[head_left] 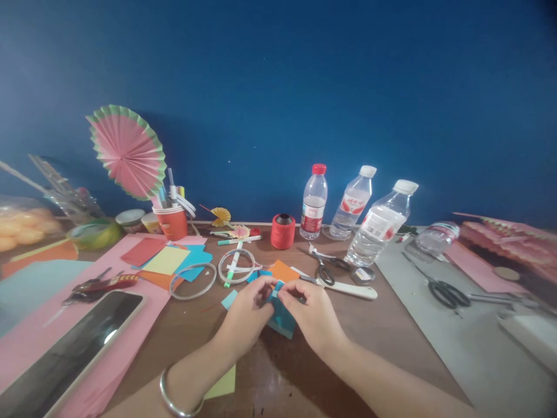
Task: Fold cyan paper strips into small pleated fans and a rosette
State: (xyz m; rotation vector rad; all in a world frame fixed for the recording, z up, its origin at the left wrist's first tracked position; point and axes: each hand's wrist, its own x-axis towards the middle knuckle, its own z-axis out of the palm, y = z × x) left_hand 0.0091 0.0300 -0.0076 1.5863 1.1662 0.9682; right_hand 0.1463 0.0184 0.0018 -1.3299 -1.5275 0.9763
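Note:
At the middle of the table, my left hand (248, 310) and my right hand (312, 313) meet with bent fingers. Between their fingertips they pinch a small piece of blue paper (277, 288), which looks folded. A larger blue sheet (284, 323) shows just below the fingers; whether it joins the pinched piece I cannot tell. Just beyond the hands lie an orange paper (284, 271) and a small pleated blue paper fan (258, 275). A light blue scrap (229, 299) is beside my left hand. Part of a yellow paper (223, 384) shows under my left forearm.
Black-handled scissors (325, 273) and a white-handled knife (352, 289) lie beyond my right hand. A red thread spool (282, 231) and several bottles (313, 203) stand behind. To the left are clear rings (194, 281), coloured papers (165, 260), a phone (73, 354) and a red cup (171, 222).

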